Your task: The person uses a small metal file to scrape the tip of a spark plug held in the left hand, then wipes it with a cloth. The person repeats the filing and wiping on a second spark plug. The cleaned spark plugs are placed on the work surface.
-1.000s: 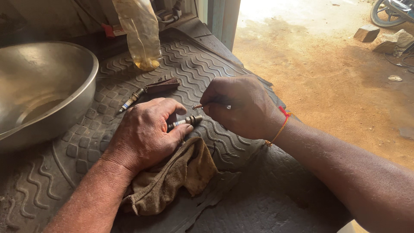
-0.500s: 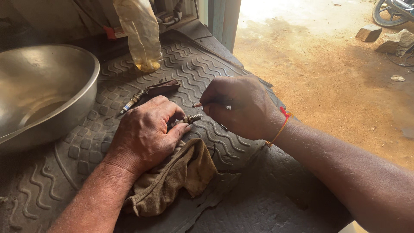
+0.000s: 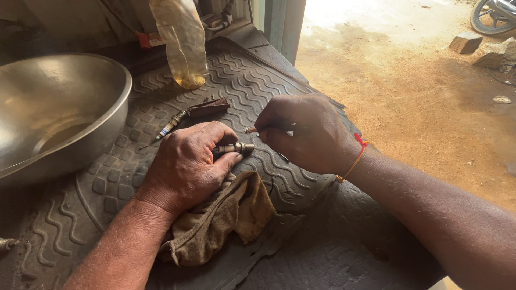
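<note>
My left hand (image 3: 185,166) pinches a small metal plug (image 3: 235,148) over the rubber mat (image 3: 258,80), resting on a brown rag (image 3: 226,220). My right hand (image 3: 306,131) holds a thin pick (image 3: 251,130) just beside its tip.

Seeing hard daylight from upper right; dirt ground (image 3: 419,107) near washed out. Workbench side dim, in shade. Soft glare on metal bowl (image 3: 59,107). My view sharp at centre, slight softness toward corners.
</note>
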